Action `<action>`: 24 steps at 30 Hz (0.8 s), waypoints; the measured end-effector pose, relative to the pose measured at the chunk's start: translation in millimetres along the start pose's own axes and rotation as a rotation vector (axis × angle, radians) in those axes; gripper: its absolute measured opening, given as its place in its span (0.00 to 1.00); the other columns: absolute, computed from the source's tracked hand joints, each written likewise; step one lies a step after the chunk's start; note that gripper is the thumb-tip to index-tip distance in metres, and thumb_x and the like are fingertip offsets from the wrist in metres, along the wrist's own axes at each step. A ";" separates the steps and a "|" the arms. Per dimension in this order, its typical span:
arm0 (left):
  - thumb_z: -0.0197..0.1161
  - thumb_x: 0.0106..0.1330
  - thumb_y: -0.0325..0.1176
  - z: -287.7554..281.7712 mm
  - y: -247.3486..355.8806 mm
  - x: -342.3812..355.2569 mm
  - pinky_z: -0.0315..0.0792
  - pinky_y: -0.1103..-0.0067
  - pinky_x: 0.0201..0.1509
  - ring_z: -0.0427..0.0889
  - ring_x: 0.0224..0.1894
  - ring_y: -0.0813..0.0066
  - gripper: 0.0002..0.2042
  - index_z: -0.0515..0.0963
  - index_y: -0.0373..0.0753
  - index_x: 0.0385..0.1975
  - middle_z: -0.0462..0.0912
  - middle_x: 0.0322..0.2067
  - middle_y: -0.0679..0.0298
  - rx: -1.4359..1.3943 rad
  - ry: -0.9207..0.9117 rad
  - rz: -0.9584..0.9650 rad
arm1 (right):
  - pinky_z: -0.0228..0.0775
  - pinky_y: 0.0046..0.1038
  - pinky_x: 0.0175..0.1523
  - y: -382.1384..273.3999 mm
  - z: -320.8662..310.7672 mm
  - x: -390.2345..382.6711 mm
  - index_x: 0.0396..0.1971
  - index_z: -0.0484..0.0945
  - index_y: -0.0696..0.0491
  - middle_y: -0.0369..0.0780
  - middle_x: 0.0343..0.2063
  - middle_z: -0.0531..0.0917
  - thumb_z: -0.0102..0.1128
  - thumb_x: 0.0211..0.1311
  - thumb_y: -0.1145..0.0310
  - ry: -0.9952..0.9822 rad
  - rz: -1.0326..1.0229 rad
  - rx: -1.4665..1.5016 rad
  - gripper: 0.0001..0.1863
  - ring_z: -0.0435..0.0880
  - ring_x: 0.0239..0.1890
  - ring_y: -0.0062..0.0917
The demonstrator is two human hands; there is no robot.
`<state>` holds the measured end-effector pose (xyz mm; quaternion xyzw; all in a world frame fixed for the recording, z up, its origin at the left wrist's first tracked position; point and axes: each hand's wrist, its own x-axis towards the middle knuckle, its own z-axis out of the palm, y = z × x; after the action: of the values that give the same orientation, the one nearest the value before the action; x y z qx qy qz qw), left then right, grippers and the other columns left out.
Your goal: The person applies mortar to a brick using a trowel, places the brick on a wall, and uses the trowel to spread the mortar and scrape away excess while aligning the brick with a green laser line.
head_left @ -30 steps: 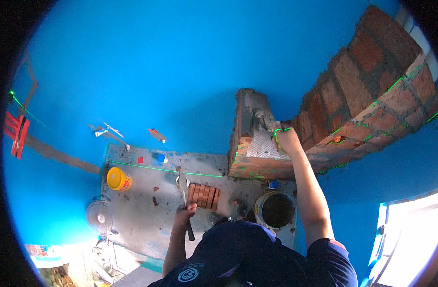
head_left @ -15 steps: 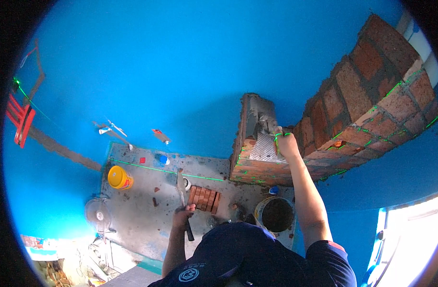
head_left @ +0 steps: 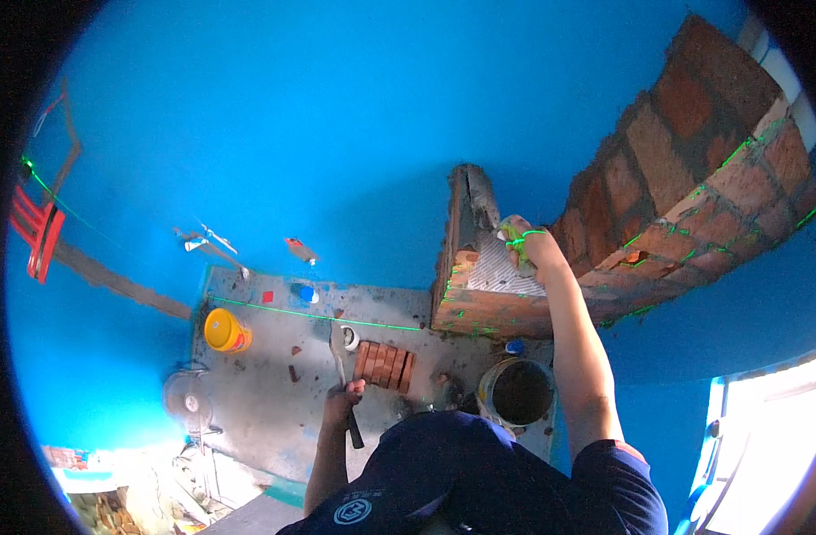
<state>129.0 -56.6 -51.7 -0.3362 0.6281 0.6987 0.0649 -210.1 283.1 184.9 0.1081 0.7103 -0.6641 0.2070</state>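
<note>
My left hand [head_left: 344,399] grips the dark handle of a long-bladed mason's trowel [head_left: 339,349], its metal blade pointing away from me. My right hand [head_left: 537,246] is closed at the top of a low brick wall [head_left: 492,308], with green laser light across the fingers. A pale, greenish-lit thing shows at its fingertips; I cannot make out what it is. Beside that hand, a pale striped surface [head_left: 504,269] covers part of the wall top, with grey mortar [head_left: 472,209] behind it. Several red bricks [head_left: 385,366] lie in a row on the floor near my left hand.
A taller brick section [head_left: 684,178] rises at right. A bucket of dark mix [head_left: 522,392] stands below my right forearm. Left of me are a yellow bucket [head_left: 222,330] and a fan [head_left: 188,401]. A white roll [head_left: 350,337] sits by the trowel. Red plastic [head_left: 41,234] is at far left.
My right hand has moved slightly farther away along the wall top, uncovering more of the striped surface. The left hand keeps its hold on the trowel, and the view has shifted slightly.
</note>
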 end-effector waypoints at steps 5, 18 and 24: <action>0.58 0.50 0.20 3.8 4.1 -4.6 0.70 0.82 0.39 0.79 0.36 0.75 0.16 0.78 0.28 0.42 0.82 0.37 0.61 -0.077 0.001 -0.031 | 0.62 0.28 0.23 9.7 -1.3 11.9 0.33 0.75 0.58 0.38 0.17 0.73 0.45 0.70 0.50 -0.008 0.003 -0.078 0.24 0.70 0.17 0.22; 0.57 0.46 0.21 -2.0 -5.5 -6.9 0.72 0.80 0.42 0.80 0.40 0.72 0.14 0.76 0.32 0.36 0.82 0.37 0.59 -0.196 0.023 -0.054 | 0.67 0.29 0.21 21.8 -46.7 -1.4 0.31 0.75 0.58 0.39 0.19 0.78 0.48 0.66 0.59 0.141 -0.200 -0.366 0.16 0.75 0.16 0.24; 0.57 0.46 0.24 -15.2 -10.0 -7.8 0.69 0.81 0.38 0.79 0.36 0.75 0.11 0.78 0.33 0.31 0.82 0.36 0.60 -0.147 -0.038 -0.023 | 0.68 0.32 0.23 -73.6 47.9 -19.3 0.26 0.75 0.60 0.41 0.18 0.78 0.47 0.66 0.62 0.051 -0.109 -0.781 0.17 0.77 0.19 0.30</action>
<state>146.0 -66.0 -55.6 -0.3341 0.5698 0.7484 0.0599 -217.2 231.2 257.9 -0.0004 0.9191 -0.3510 0.1793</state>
